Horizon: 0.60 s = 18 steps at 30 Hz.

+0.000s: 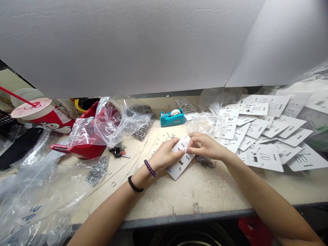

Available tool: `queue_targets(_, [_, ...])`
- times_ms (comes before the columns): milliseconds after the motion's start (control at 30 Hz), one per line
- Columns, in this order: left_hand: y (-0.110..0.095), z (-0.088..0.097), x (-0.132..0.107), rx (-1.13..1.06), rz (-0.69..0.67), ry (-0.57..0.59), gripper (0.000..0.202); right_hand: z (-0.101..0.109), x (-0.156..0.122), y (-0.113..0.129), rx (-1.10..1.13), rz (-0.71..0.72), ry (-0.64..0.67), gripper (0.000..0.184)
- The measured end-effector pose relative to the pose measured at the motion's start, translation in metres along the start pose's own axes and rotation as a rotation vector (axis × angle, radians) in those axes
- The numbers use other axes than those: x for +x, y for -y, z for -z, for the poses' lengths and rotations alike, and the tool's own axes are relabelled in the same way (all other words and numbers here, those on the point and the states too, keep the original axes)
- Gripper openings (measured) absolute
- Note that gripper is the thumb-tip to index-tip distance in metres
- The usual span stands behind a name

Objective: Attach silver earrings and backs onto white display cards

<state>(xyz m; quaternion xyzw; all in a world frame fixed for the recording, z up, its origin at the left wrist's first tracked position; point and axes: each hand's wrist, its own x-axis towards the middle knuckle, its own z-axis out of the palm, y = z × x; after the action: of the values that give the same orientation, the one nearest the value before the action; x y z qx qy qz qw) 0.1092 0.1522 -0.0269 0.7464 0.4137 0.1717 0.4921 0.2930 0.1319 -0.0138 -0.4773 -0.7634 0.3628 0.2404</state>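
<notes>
A white card (pixel 180 164) with small metal pieces fixed to it lies tilted on the beige table (pixel 194 191), held between both hands. My left hand (pixel 166 154) grips its left edge, fingers curled. My right hand (pixel 205 146) pinches at the card's upper part, fingertips pressed together on a small metal piece. A dark pile of small metal parts (pixel 205 161) lies just right of the card, under my right wrist. My left wrist wears a purple bead bracelet and a black band.
Many finished white cards (pixel 266 136) spread over the right side. A teal tape dispenser (pixel 172 118) stands behind the hands. Clear plastic bags (pixel 120 119), a red tray (pixel 82 148) and a red cup (pixel 48 118) fill the left. A white sheet (pixel 128 44) hangs above.
</notes>
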Motion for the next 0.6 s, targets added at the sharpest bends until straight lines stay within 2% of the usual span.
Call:
queue_targets(200, [-0.004, 0.0022, -0.0003, 0.024, -0.046, 0.017, 0.019, 0.0001, -0.0006, 0.0039, -0.051, 0.002, -0.015, 0.021])
queue_targets(367, [-0.0054, 0.0029, -0.0009, 0.047, -0.064, 0.025, 0.016, -0.0041, -0.0021, 0.0017, -0.144, 0.031, -0.062, 0.018])
queue_targets(533, [-0.0065, 0.0029, -0.0025, 0.017, -0.058, 0.036, 0.014, -0.006, -0.0025, -0.0026, -0.168, -0.071, -0.099, 0.022])
queue_targets(600, [-0.0071, 0.0036, -0.0024, -0.016, -0.04, 0.049, 0.016, -0.0061, -0.0025, -0.0044, -0.088, -0.12, -0.117, 0.019])
